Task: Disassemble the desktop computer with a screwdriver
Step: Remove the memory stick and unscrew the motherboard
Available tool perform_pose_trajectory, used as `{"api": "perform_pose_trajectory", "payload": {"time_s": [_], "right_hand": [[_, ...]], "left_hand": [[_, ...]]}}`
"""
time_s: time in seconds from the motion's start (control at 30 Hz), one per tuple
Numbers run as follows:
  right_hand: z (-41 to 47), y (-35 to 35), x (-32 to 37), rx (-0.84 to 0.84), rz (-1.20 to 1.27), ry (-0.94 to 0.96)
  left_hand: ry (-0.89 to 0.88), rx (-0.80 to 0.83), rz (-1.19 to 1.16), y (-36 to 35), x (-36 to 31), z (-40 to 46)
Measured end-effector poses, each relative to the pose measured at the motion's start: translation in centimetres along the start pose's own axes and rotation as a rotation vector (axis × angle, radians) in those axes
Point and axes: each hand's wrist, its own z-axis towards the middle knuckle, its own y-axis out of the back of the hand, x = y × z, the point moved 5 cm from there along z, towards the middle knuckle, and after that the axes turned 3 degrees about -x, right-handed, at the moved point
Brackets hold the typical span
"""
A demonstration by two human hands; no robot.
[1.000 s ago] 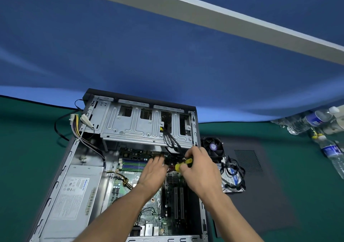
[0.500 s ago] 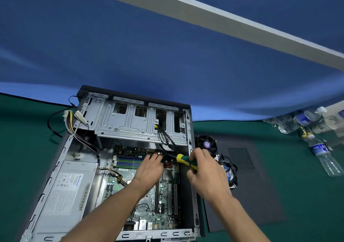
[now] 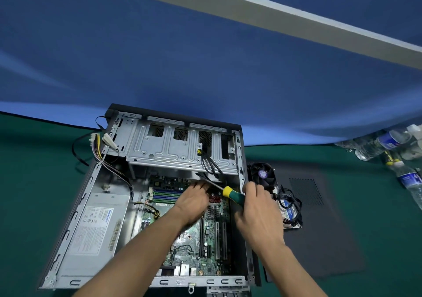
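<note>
right hand (image 3: 258,212) grips the screwdriver (image 3: 230,193), shaft slanting up-left under the drive cage (image 3: 173,150). left hand (image 3: 194,198), fingers curled, grip unclear, rests on the motherboard (image 3: 194,235) inside the open computer case (image 3: 75,216).

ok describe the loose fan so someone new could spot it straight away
Find the open grey metal computer case on the green table. Just outside its right wall, by the far corner, sits a square black cooling fan on the dark side panel. Only it has a purple hub sticker.

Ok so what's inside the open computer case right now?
Inside the case: power supply, motherboard, drive cage. The left hand and the screwdriver in the right hand cover the screw.
</note>
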Motion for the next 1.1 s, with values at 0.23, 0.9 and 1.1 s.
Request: {"api": "perform_pose_trajectory", "payload": {"time_s": [0.23, 0.9, 1.1], "right_hand": [[-0.2, -0.7, -0.5, 0.018, 0.053, -0.069], [-1.6, -2.2, 0.1, -0.068, 0.037, -0.106], [-1.7, -2.2, 0.0, -0.112, 0.054, -0.144]], "left_hand": [[0.009, 0.144, 0.057, 0.1, -0.6, 1.2], [0.102, -0.08, -0.114, -1.6, -0.6, 0.0], [0.015, -0.081, -0.088, -0.8, -0.3, -0.2]]}}
